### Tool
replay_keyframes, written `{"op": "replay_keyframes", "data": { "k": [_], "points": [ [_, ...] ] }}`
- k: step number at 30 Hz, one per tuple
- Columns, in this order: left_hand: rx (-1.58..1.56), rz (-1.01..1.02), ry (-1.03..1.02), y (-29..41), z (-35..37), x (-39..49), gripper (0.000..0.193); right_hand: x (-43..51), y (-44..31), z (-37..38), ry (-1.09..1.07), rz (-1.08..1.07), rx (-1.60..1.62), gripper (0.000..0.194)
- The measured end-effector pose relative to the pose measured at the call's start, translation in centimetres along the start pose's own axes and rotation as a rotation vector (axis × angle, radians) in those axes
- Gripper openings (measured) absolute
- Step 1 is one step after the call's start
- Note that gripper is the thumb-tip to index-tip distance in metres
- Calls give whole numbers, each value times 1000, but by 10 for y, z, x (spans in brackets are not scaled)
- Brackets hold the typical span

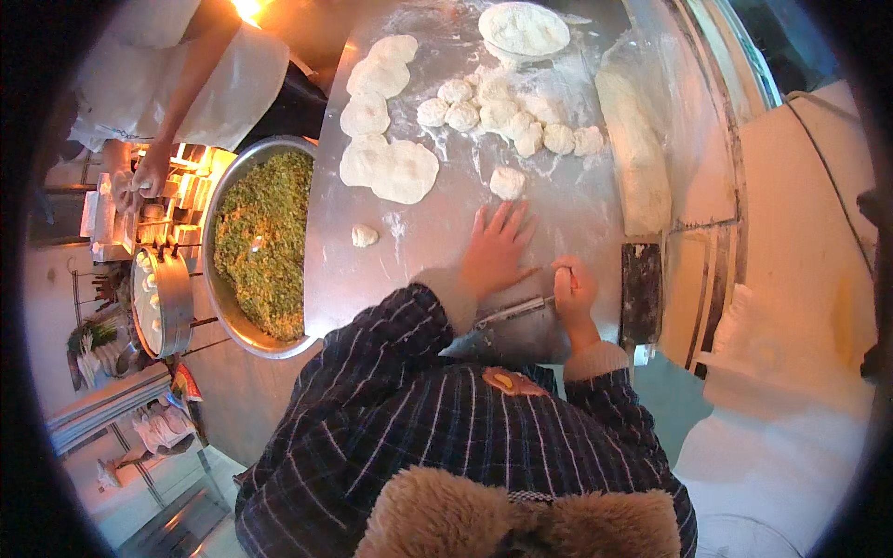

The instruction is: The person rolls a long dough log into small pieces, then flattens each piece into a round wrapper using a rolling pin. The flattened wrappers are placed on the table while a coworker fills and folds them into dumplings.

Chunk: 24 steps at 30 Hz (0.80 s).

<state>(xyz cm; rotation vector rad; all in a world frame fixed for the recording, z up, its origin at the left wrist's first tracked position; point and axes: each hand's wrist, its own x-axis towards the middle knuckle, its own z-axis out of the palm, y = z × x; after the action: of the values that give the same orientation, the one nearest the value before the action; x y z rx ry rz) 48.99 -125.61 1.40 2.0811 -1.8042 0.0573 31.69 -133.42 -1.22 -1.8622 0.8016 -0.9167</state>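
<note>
My left hand [497,247] is over the metal worktop [446,237], palm down with its fingers apart. Its fingertips are just short of a floury dough ball [508,183]. To the right, my right hand [576,289] is closed around what looks like the handle of a wide flat metal blade [499,328], perhaps a cleaver. The blade extends leftward, close to my body, and part of it is hidden. A smaller dough piece [364,236] lies off to the left. Farther back is a cluster of dough balls [499,115], with flattened dough rounds [404,171] in a row on the left.
A large metal bowl [211,279] of chopped green filling adjoins the worktop's left edge. At the back stands a bowl of flour [523,31]. A long dough roll [635,153] lies along the right. Beyond the bowl, a co-worker's hands [143,183] work near a round steamer [178,307].
</note>
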Motion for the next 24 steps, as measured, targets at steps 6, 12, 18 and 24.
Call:
{"op": "replay_keyframes", "data": {
  "k": [6, 12, 18, 24],
  "points": [
    [-382, -127, 85, -38, 22, 7, 42, -6, -12, -8, 22, 16, 1, 14],
    [-431, -294, -258, -39, -13, -16, 22, -23, -11, -18, 21, -22, 46, 16],
    [-392, 229, -12, -7, -13, -20, 27, -30, -11, -22, 49, -11, 24, 11],
    [-626, -192, 16, 9, 43, 39, 35, -40, -16, -27, 84, -36, -5, 12]
  ]
}}
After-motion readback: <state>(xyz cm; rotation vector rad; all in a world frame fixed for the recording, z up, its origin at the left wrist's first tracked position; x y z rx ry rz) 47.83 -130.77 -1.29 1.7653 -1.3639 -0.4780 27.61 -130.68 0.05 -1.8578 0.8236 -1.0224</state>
